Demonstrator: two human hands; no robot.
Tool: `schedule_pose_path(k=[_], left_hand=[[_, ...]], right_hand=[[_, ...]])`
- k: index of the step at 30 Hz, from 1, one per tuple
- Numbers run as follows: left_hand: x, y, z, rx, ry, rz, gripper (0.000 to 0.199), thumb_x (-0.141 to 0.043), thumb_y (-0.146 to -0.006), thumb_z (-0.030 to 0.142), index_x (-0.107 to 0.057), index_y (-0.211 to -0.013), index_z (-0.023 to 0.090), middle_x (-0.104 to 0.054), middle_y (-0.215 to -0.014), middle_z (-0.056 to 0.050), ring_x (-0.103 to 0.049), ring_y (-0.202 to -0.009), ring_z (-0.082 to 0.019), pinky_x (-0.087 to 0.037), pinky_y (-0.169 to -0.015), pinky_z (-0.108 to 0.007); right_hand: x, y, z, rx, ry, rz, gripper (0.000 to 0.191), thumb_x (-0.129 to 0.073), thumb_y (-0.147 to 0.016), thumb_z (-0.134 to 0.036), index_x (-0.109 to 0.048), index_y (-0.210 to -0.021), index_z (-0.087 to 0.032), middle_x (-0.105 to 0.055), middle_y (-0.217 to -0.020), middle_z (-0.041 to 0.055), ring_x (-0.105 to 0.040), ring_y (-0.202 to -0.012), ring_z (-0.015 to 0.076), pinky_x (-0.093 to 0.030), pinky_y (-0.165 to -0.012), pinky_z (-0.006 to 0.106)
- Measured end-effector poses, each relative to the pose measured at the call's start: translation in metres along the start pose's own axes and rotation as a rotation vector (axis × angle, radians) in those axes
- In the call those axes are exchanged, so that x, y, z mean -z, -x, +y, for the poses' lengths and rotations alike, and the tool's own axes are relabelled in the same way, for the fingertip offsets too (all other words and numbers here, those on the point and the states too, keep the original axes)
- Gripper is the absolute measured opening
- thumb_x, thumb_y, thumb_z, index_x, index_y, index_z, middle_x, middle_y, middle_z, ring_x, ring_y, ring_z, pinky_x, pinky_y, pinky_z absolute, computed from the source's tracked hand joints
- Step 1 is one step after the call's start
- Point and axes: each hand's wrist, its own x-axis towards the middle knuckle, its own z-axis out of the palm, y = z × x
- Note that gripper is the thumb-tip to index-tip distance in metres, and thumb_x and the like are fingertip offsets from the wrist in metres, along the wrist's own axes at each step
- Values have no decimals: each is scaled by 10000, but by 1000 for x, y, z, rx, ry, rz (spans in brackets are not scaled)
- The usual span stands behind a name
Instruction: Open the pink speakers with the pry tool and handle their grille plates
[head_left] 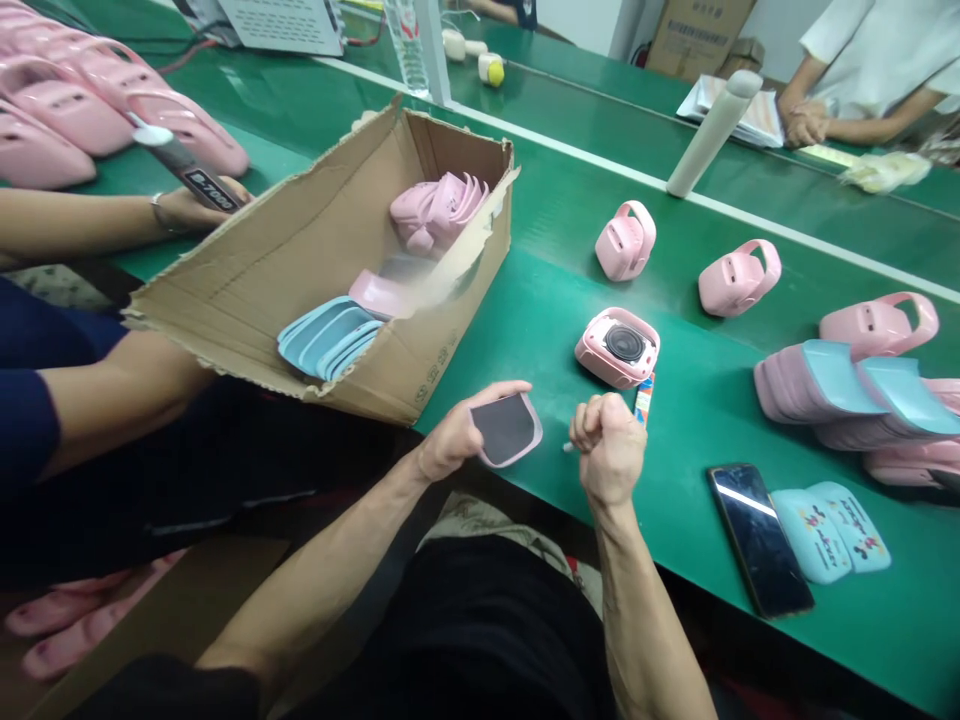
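Note:
My left hand point(452, 437) holds a small pink-rimmed panel point(507, 430) with a dark grey inner face turned up, over the table's front edge. To its right, my right hand point(611, 447) is closed around a thin tool; a short pale tip point(568, 447) sticks out on its left and a colourful label point(643, 398) shows beside the fist. Just beyond that fist lies a pink speaker housing point(618, 349), its round black cone facing up.
An open cardboard box point(450, 350) with pink and blue panels stands left. Pink housings point(626, 240) stand behind, stacked panels point(817, 390) and a phone point(759, 540) lie right. At left, another person's hand point(196, 205) holds a glue tube point(184, 170).

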Motion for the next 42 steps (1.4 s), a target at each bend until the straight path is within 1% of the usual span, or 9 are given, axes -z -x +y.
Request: schedule_pose_path(k=[3,5,7,12,19,23,28,32,42], left_hand=[[-4,1,2,39,465,-27,1190,-555,-773,1000,-614,-1512,70,-749,-1256,-212,-710,-1158,-371,-535,-1040,-460],[-10,0,5,50,593,-39,1143,-598,-782,954,-641,-1479,49,-765,-1249,-220,-725,-1156,-372,-527,-1059,-457],[-16,-3,7,66,652,-54,1108,-653,-774,902,-638,-1485,54,-768,-1265,-220,-733,-1151,-376,-529,-1055,-463],[-30,-10,7,75,694,-76,1067,-691,-746,848,-657,-1462,57,-769,-1249,-217,-724,-1147,-369,-535,-1036,-460],[-41,-15,5,95,725,-88,1051,-691,-733,839,-672,-1442,63,-772,-1193,-198,-720,-1102,-342,-524,-1025,-435],[-43,-17,3,97,724,-99,1049,-704,-724,832,-677,-1430,57,-769,-1189,-201,-718,-1091,-341,-525,-1011,-429],[-43,-20,1,102,716,-93,1043,-720,-709,817,-688,-1429,63,-769,-1200,-201,-721,-1087,-340,-527,-1014,-431],[-43,-21,-1,99,694,-94,1035,-727,-700,815,-699,-1421,73,-768,-1209,-205,-723,-1091,-347,-528,-1018,-449],[-44,-21,1,108,689,-137,1066,-803,-668,791,-666,-1454,84,-746,-1242,-206,-720,-1113,-334,-541,-1035,-436]], right_hand=[[15,15,-8,-78,230,-164,220,-694,-1037,-426,-699,-958,-221,-542,-719,-43,-461,-584,109,-388,-535,252],[21,24,-13,-97,285,-285,233,-717,-1025,-386,-736,-1209,-243,-587,-803,-34,-498,-622,111,-419,-568,253],[23,29,-18,-77,301,-358,278,-707,-1032,-339,-741,-1300,-272,-594,-832,-31,-517,-647,111,-432,-599,253],[22,35,-22,5,330,-374,158,-679,-1046,-266,-817,-1124,-264,-611,-830,-17,-546,-680,114,-422,-630,257],[24,40,-22,-34,309,-345,131,-675,-1031,-249,-804,-1055,-253,-657,-835,-15,-544,-644,104,-421,-609,248],[25,42,-24,-75,283,-329,114,-683,-1020,-265,-795,-1028,-246,-660,-801,-20,-530,-612,99,-415,-585,241],[27,43,-23,-159,252,-323,133,-697,-1015,-324,-788,-1025,-227,-594,-696,-39,-446,-555,93,-357,-534,239],[31,44,-21,-206,240,-333,178,-697,-1021,-383,-769,-1025,-220,-547,-682,-46,-416,-561,97,-340,-527,240],[35,42,-21,-164,259,-379,246,-659,-1039,-430,-748,-978,-209,-522,-673,-46,-410,-570,101,-343,-539,247]])
